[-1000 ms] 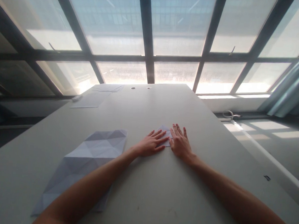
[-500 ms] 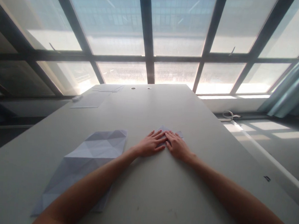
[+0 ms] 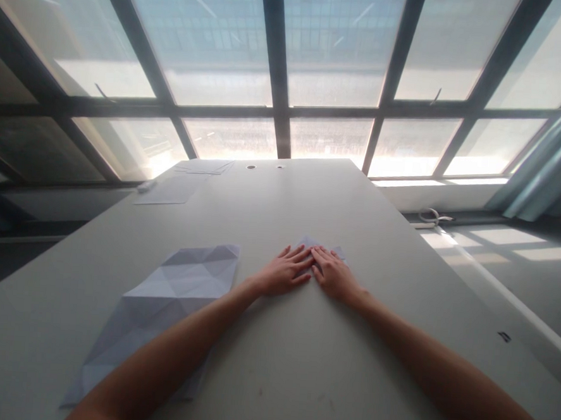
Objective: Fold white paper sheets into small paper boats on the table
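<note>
A small folded piece of white paper (image 3: 308, 241) lies on the table, mostly hidden under both hands. My left hand (image 3: 286, 270) rests flat on its left part, fingers spread. From the right, my right hand (image 3: 332, 272) lies over it with fingers stretched out, its fingertips meeting those of the left. A pale corner of the paper shows beyond the right fingers. To the left is a larger creased sheet of paper (image 3: 171, 286), unfolded with a grid of fold lines. My left forearm passes over its near right part.
The white table (image 3: 309, 199) reaches toward large framed windows. Several flat sheets of paper (image 3: 167, 190) lie at its far left corner. Two small round holes are near the far edge. A small dark mark (image 3: 504, 336) is at the right, and a blue-grey curtain (image 3: 550, 157) hangs there.
Both hands stay on the folded paper in nearly the same pose. The whole view has shifted very slightly.
</note>
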Available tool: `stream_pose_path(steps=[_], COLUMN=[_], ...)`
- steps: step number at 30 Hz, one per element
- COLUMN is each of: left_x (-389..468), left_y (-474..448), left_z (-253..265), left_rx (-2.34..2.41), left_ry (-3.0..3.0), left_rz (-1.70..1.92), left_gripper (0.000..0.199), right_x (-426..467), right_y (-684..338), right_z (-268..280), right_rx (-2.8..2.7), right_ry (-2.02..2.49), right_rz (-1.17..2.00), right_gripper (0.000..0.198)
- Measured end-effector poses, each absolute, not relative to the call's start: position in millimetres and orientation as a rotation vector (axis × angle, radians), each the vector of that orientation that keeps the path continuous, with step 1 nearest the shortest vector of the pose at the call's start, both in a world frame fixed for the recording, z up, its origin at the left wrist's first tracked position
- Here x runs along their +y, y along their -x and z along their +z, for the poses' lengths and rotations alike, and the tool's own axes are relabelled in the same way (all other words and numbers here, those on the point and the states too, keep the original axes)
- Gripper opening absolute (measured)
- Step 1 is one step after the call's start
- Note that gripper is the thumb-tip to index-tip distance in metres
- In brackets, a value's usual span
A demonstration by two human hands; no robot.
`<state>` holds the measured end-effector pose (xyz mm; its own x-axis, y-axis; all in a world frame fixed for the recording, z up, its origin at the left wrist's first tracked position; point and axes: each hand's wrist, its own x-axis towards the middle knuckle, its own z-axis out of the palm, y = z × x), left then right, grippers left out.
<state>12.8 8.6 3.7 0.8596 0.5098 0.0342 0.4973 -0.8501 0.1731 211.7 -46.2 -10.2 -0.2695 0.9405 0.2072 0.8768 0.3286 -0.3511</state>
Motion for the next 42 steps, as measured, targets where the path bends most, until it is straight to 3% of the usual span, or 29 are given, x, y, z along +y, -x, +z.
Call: stream_pose_path(steps=[15, 26, 37, 42], left_x=[7, 16, 19, 17], left_y=[-19, -14, -10, -11], left_z=[-10, -15, -11, -12], left_rx=[1.137, 1.467, 1.473, 1.486], left_ry=[-2.837, -2.677, -2.662, -2.687], left_rz=[0.076, 0.094, 0.098, 0.118], left_gripper=[0.074, 0.073, 0.074, 0.072], right_x=[-46, -43, -34, -40], right_y=[-211, -215, -235, -233], right_z=[-15, -18, -26, -19], right_rx=[-2.089, -1.965, -1.897, -1.884], right_ry=[1.949, 2.116, 2.138, 2.058], right_rz=[0.166, 0.209, 0.132, -0.046], right_gripper=[0.063, 0.072, 0.066, 0.062])
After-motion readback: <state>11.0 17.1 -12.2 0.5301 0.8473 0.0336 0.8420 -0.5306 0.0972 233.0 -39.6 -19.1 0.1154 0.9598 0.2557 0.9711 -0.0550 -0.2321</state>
